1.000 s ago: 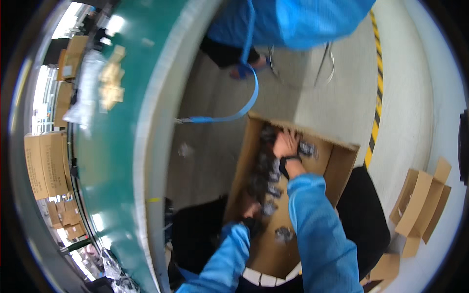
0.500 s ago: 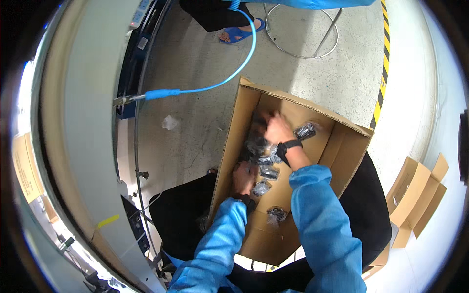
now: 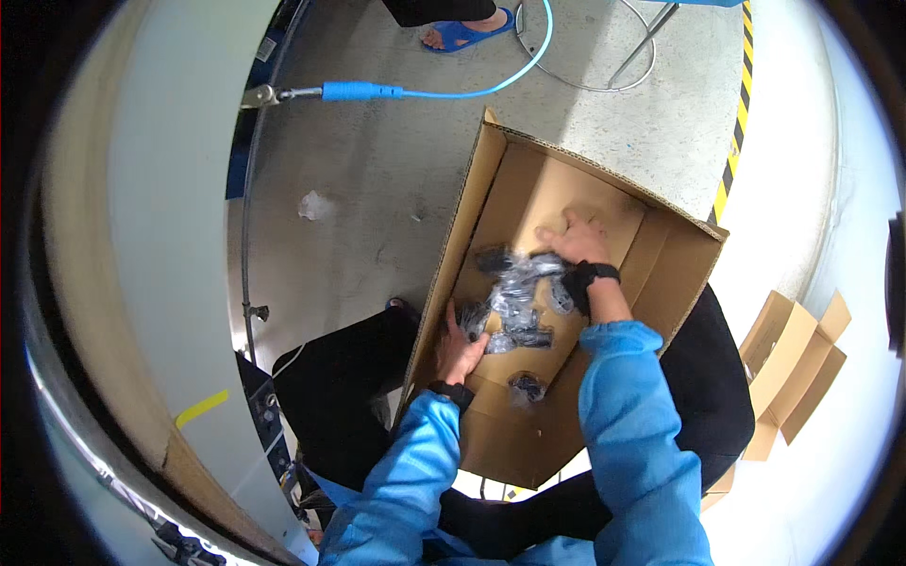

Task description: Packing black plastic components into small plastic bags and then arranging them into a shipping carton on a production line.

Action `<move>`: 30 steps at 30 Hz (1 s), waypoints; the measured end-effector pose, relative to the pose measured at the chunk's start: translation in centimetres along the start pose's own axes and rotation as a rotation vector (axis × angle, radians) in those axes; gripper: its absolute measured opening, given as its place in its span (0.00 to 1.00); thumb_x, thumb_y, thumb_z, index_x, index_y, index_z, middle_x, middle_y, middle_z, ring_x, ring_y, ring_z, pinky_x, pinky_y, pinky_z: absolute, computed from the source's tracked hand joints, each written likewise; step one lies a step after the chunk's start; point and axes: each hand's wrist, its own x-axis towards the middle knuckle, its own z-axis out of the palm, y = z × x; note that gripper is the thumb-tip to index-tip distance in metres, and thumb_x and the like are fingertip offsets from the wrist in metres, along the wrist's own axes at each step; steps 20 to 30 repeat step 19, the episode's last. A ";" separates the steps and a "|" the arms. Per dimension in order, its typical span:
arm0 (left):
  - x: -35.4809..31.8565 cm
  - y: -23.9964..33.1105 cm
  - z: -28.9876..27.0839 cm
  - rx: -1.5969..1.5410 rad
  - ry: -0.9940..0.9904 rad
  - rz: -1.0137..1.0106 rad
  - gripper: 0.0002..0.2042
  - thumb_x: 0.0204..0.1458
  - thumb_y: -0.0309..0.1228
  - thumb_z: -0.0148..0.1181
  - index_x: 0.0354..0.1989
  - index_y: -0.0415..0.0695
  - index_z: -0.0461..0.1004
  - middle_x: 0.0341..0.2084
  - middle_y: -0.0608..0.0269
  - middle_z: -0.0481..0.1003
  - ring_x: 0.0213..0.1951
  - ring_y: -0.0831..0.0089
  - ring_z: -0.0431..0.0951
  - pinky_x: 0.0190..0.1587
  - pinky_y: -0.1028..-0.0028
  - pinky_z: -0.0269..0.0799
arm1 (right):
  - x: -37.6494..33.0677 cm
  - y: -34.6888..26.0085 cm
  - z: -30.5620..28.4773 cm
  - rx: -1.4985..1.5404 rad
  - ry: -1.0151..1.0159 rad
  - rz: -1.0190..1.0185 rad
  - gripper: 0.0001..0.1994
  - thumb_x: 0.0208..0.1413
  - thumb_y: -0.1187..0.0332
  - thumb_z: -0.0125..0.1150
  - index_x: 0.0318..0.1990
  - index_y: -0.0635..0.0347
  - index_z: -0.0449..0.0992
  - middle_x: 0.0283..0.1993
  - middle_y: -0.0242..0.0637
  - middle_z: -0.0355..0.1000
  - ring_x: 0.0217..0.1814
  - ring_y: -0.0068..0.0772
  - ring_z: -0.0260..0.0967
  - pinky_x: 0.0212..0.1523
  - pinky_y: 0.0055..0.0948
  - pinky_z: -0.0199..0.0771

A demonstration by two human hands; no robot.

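Both my hands are inside an open cardboard box (image 3: pixel 604 377) on my lap. Small dark items in clear plastic bags (image 3: pixel 514 300) lie clustered on its bottom. My left hand (image 3: pixel 460 356) lies along the box's left wall, thumb and fingers apart, beside a bagged dark item (image 3: pixel 472 319) that it touches or nearly touches. Beyond the cluster, my right hand (image 3: pixel 580 238) spreads its fingers over the cardboard, with bagged pieces close by its wrist. Nearer to me lies a single bagged item (image 3: pixel 526 387), apart from the rest.
A blue cable (image 3: pixel 453 93) with a clip runs across at the upper left, beside a pale bench side (image 3: pixel 170 236). Past the box are a person's foot in a blue sandal (image 3: pixel 467 34) and a stool's metal ring (image 3: pixel 590 87). Another open carton (image 3: pixel 788 368) stands at right.
My right hand has shifted right, and its fingers have spread. My left hand's fingers have opened out. The bagged items now lie closer together in the middle. The whole view has shifted somewhat.
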 end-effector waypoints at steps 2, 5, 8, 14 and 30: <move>-0.3 -0.3 1.3 0.024 -0.097 0.015 0.58 0.44 0.56 0.70 0.75 0.43 0.38 0.57 0.35 0.72 0.58 0.38 0.72 0.61 0.53 0.67 | -1.7 0.1 1.5 0.004 -0.187 0.024 0.47 0.42 0.35 0.66 0.70 0.42 0.62 0.77 0.56 0.45 0.75 0.69 0.49 0.70 0.55 0.59; 3.0 -6.9 3.5 0.153 -0.008 0.163 0.68 0.31 0.54 0.81 0.75 0.45 0.35 0.61 0.42 0.70 0.63 0.47 0.69 0.65 0.59 0.64 | -5.4 -2.1 7.0 0.020 -0.306 -0.026 0.49 0.38 0.34 0.69 0.69 0.47 0.66 0.76 0.57 0.49 0.73 0.68 0.51 0.70 0.55 0.59; 3.1 -11.3 6.7 -0.139 -0.075 0.229 0.68 0.27 0.54 0.83 0.76 0.63 0.36 0.53 0.44 0.76 0.56 0.45 0.75 0.58 0.55 0.71 | -8.2 1.1 13.7 -0.038 -0.342 -0.016 0.45 0.37 0.28 0.67 0.52 0.59 0.81 0.54 0.52 0.77 0.58 0.52 0.75 0.58 0.40 0.72; -2.5 -4.6 6.2 -0.120 -0.178 0.043 0.60 0.29 0.40 0.85 0.73 0.59 0.47 0.53 0.49 0.75 0.54 0.52 0.76 0.58 0.59 0.71 | -12.4 10.2 19.0 0.752 -0.647 0.173 0.39 0.56 0.32 0.56 0.60 0.60 0.74 0.60 0.42 0.74 0.59 0.38 0.71 0.60 0.37 0.70; -1.4 -7.4 6.1 -0.421 -0.193 0.291 0.57 0.27 0.34 0.85 0.71 0.52 0.53 0.53 0.53 0.76 0.55 0.59 0.77 0.57 0.61 0.74 | -13.8 7.8 18.7 1.135 -0.808 0.252 0.36 0.59 0.35 0.56 0.63 0.55 0.72 0.59 0.36 0.73 0.56 0.33 0.71 0.60 0.33 0.69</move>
